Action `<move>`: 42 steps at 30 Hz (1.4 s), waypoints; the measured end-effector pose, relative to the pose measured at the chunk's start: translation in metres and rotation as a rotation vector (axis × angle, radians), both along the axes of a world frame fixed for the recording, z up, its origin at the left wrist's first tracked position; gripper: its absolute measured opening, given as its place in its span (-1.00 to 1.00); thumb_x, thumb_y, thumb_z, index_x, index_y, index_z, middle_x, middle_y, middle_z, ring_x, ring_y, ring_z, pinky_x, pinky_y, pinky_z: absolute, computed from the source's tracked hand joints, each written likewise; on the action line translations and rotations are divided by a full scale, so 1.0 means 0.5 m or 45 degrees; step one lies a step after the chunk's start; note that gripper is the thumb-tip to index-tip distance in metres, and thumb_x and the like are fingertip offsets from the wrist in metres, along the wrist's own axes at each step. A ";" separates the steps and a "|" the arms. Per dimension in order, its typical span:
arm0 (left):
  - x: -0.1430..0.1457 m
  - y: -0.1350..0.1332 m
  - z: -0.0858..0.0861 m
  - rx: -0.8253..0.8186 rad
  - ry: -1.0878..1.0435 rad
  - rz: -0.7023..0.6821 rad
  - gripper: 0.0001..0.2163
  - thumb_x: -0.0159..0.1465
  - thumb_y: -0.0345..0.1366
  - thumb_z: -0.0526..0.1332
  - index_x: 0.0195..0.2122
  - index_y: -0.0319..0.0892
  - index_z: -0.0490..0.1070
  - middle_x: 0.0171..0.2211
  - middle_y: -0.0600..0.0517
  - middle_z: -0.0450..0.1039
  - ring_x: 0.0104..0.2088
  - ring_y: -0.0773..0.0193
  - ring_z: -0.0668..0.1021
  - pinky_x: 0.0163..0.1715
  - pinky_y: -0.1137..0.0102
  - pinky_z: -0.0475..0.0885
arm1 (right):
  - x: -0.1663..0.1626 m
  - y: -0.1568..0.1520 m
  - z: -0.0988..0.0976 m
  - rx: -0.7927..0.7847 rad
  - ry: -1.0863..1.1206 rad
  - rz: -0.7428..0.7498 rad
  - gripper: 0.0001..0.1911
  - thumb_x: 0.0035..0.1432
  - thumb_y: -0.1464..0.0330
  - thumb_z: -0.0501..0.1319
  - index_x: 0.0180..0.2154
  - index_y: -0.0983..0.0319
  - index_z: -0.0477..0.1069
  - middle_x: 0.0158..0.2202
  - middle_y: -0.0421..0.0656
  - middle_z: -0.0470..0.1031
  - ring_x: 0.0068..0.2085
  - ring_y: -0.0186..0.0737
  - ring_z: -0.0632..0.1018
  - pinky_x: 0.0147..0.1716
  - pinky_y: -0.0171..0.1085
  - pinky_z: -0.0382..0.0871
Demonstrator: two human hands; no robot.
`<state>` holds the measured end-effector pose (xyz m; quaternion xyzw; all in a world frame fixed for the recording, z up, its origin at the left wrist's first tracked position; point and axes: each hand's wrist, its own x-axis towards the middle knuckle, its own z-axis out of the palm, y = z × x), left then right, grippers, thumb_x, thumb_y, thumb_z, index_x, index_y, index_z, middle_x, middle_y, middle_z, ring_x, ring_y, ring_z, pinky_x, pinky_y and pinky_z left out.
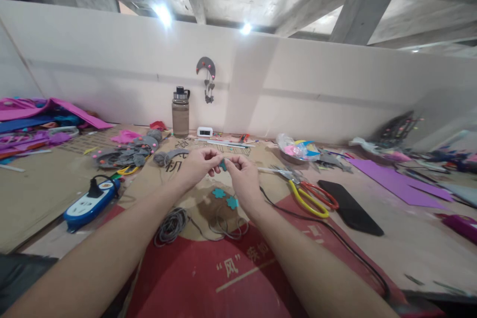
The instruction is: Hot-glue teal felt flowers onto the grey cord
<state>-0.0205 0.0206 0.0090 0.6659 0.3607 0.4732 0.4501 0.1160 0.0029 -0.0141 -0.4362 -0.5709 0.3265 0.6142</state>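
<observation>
A small teal felt piece (222,164) sits between my two hands above the cardboard, mostly covered by the fingertips. My left hand (203,164) pinches at its left side with thumb and fingers together. From the right, my right hand (243,175) grips the same piece between thumb and forefinger. Below them lie two teal felt flowers (218,193), (232,202) on the cardboard sheet (186,278). Grey cord lies close by: a coiled bundle (170,227) on the left, with loose loops (228,228) trailing to the right.
Yellow- and red-handled scissors (309,199) and a black phone (350,207) lie to the right. A blue-and-white power strip (92,204) is at left. Behind stand a bottle (181,115), a small white clock (204,132) and a bowl (296,156). A grey moon ornament (206,69) hangs on the wall.
</observation>
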 end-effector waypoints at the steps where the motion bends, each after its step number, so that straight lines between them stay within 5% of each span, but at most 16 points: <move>1: 0.000 0.000 0.000 -0.032 -0.023 -0.021 -0.78 0.12 -0.17 0.22 -0.46 -0.26 0.40 -0.61 0.06 0.38 -0.60 0.41 0.41 -0.63 0.51 0.32 | 0.000 0.000 0.001 0.002 0.001 -0.002 -0.79 -0.03 0.23 0.20 -0.48 0.27 0.38 -0.60 -0.29 0.29 -0.53 -0.39 0.24 -0.52 -0.37 0.10; 6: 0.003 -0.006 0.000 -0.124 -0.136 -0.100 -0.77 0.09 -0.17 0.26 -0.38 -0.26 0.45 -0.54 0.03 0.40 -0.52 0.37 0.45 -0.60 0.51 0.35 | 0.002 0.001 0.002 -0.018 0.060 -0.004 -0.79 -0.02 0.23 0.19 -0.46 0.27 0.38 -0.58 -0.29 0.29 -0.53 -0.39 0.23 -0.52 -0.37 0.10; 16: 0.001 0.004 -0.007 -0.073 -0.154 0.061 -0.83 0.04 -0.23 0.29 -0.43 -0.24 0.48 -0.58 0.06 0.38 -0.55 0.41 0.40 -0.65 0.55 0.28 | -0.002 0.003 -0.004 -0.027 0.033 0.093 -0.75 0.02 0.21 0.18 -0.40 0.29 0.42 -0.53 -0.25 0.33 -0.48 -0.37 0.26 -0.46 -0.35 0.14; 22: 0.002 0.001 -0.004 -0.023 -0.132 0.142 -0.81 0.07 -0.19 0.27 -0.44 -0.24 0.45 -0.59 0.07 0.36 -0.58 0.42 0.39 -0.69 0.56 0.24 | -0.002 0.000 -0.003 -0.016 -0.008 -0.001 -0.76 0.02 0.23 0.19 -0.31 0.26 0.39 -0.57 -0.33 0.17 -0.52 -0.38 0.20 -0.52 -0.37 0.10; 31: 0.006 -0.004 -0.004 -0.145 -0.136 0.015 -0.78 0.10 -0.16 0.26 -0.40 -0.24 0.45 -0.65 0.09 0.34 -0.67 0.49 0.30 -0.73 0.58 0.09 | 0.003 0.001 0.003 -0.031 0.022 -0.043 -0.79 -0.02 0.23 0.19 -0.43 0.26 0.37 -0.59 -0.31 0.20 -0.52 -0.38 0.20 -0.52 -0.37 0.09; 36: 0.006 -0.006 -0.001 -0.315 -0.378 -0.173 -0.78 0.09 -0.20 0.28 -0.38 -0.28 0.46 -0.51 0.03 0.40 -0.55 0.45 0.41 -0.69 0.59 0.17 | 0.005 0.009 -0.001 -0.025 0.107 -0.030 -0.80 -0.04 0.23 0.19 -0.43 0.25 0.35 -0.56 -0.30 0.26 -0.51 -0.38 0.24 -0.48 -0.35 0.14; 42: 0.009 -0.004 0.000 -0.354 -0.442 -0.183 -0.73 0.09 -0.14 0.27 -0.35 -0.29 0.45 -0.46 0.01 0.41 -0.53 0.42 0.46 -0.68 0.57 0.21 | 0.003 0.011 -0.004 -0.033 0.141 -0.037 -0.80 -0.06 0.24 0.18 -0.44 0.25 0.34 -0.55 -0.29 0.29 -0.51 -0.38 0.27 -0.47 -0.36 0.15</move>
